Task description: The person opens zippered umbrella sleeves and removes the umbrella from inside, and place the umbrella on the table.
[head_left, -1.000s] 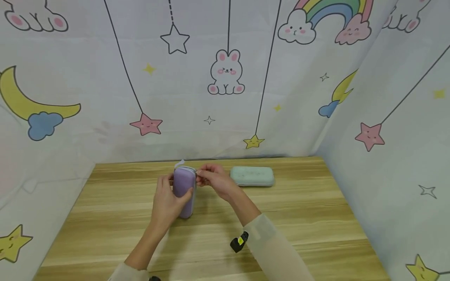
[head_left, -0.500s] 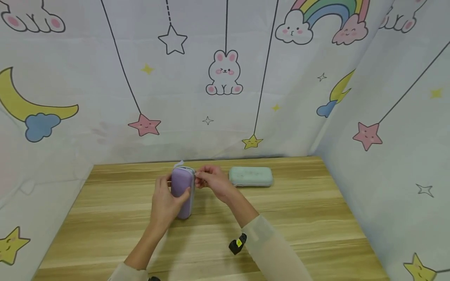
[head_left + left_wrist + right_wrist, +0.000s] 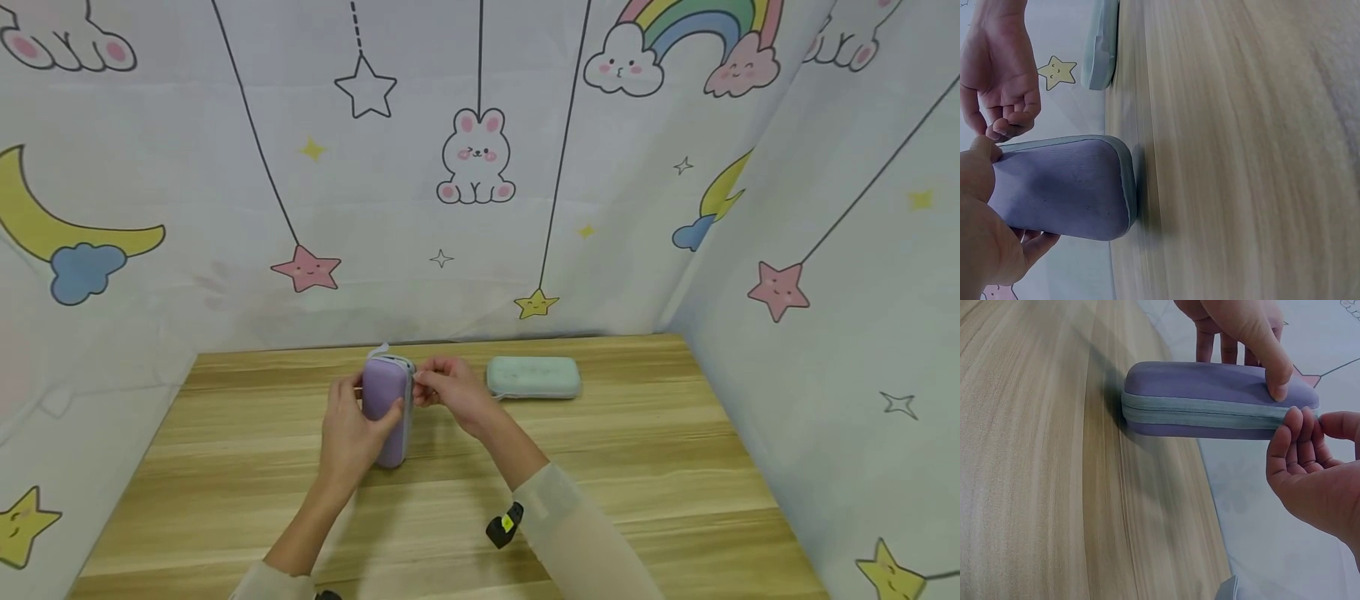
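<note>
A purple zippered hard case (image 3: 384, 385), shaped like a pencil case, stands upright on one end on the table. My left hand (image 3: 351, 433) grips it round the sides, the thumb across its face and the other fingers behind. Along its narrow side runs a pale grey-green zipper (image 3: 1191, 412), closed over its lower stretch. At the upper corner my right hand (image 3: 456, 392) pinches the zipper pull between thumb and forefinger; the fingers hide the pull itself. A dark slit shows in the zipper band on top, where a pale strap loop (image 3: 379, 350) sticks up.
Behind my right hand a mint-green case (image 3: 534, 377) lies flat near the table's back edge. The wood-grain table (image 3: 637, 483) meets a white cloth backdrop (image 3: 375, 208) printed with stars, rabbits and clouds. A small black device (image 3: 505, 525) is by the right sleeve.
My right hand has slid slightly down along the zipper at the purple case's upper corner. My left hand keeps its hold, and the head view has shifted a little.
</note>
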The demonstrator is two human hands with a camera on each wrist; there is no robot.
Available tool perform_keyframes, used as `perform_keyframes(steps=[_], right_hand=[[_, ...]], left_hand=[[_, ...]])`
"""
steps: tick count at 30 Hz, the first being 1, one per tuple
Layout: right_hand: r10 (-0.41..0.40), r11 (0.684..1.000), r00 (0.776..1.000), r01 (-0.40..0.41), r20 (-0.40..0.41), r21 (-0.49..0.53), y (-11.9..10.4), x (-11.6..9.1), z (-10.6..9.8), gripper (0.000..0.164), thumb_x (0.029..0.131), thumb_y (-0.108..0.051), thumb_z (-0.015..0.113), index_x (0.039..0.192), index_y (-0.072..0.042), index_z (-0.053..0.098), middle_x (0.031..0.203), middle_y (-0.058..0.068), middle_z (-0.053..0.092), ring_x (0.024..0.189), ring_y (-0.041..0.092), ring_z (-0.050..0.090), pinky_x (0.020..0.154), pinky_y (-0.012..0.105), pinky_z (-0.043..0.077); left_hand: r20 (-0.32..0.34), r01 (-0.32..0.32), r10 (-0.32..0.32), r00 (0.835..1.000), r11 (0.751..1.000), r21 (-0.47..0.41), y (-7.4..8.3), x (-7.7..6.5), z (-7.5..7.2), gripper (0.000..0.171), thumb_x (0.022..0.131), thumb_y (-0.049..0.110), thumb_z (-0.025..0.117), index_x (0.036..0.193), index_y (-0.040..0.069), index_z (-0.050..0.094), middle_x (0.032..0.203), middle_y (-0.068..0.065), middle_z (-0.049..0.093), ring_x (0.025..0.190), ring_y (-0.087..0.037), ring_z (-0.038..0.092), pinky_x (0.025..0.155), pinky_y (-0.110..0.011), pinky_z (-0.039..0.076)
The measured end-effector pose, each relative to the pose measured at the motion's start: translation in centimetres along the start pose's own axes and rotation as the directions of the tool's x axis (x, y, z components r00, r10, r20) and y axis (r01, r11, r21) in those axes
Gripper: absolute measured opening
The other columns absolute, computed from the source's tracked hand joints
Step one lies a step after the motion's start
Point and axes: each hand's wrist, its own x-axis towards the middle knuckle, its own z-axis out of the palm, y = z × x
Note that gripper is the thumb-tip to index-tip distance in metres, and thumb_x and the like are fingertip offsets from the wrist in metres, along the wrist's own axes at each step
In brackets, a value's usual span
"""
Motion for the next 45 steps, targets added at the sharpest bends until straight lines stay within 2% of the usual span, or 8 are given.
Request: perform_keyframes(steps=[14,22,30,38,45], right_hand=[[0.003,1.000,1.000,-0.003,-0.023,0.017,0.5,-0.1,0.2,0.012,0.107,-0.005,0.058,0.096,0.000,0.062,0.080,0.006,0.065,0.070,0.014,0.065,0.072,0.029,0.056],[0.026,0.999,0.998,-0.024,-0.049,0.042,0.6,0.0,0.5,0.012,0.106,-0.003,0.059,0.102,0.007,0.063,0.079,0.006,0.065,0.068,0.014,0.064,0.068,0.027,0.056],[0.028,0.999,0.998,-0.026,-0.052,0.044,0.6,-0.2,0.6,0.012,0.106,-0.003,0.058,0.105,0.008,0.061,0.079,0.007,0.064,0.068,0.013,0.064,0.068,0.026,0.055],[0.031,0.998,0.998,-0.028,-0.050,0.053,0.7,-0.2,0.5,0.009,0.104,-0.002,0.058,0.098,0.004,0.062,0.077,0.005,0.064,0.067,0.013,0.063,0.067,0.026,0.055],[0.050,0.995,0.998,-0.045,-0.050,0.091,1.2,0.0,0.3,0.008,0.104,-0.003,0.058,0.101,0.004,0.060,0.076,0.003,0.063,0.067,0.011,0.063,0.068,0.026,0.055]], left_hand=[[0.005,0.016,-0.016,1.000,1.000,-0.001,0.0,0.1,0.0,0.073,0.086,0.027,0.086,0.140,-0.008,0.052,0.127,-0.023,0.055,0.111,-0.040,0.061,0.087,-0.055,0.055],[0.008,0.038,-0.038,0.999,0.999,0.003,-0.2,0.3,0.0,0.074,0.087,0.031,0.085,0.141,-0.008,0.052,0.129,-0.023,0.056,0.113,-0.040,0.061,0.088,-0.055,0.054],[0.009,0.046,-0.046,0.999,0.999,-0.002,-0.4,0.3,0.1,0.076,0.087,0.032,0.085,0.143,-0.008,0.051,0.129,-0.023,0.056,0.112,-0.039,0.060,0.087,-0.055,0.054],[0.038,0.085,-0.084,0.996,0.996,-0.009,-0.2,0.4,0.0,0.076,0.088,0.033,0.086,0.143,-0.006,0.053,0.130,-0.022,0.056,0.114,-0.039,0.060,0.089,-0.054,0.054],[0.050,0.120,-0.120,0.992,0.993,-0.007,0.0,0.7,0.1,0.076,0.088,0.037,0.086,0.143,-0.006,0.055,0.131,-0.022,0.059,0.114,-0.038,0.062,0.091,-0.054,0.053]])
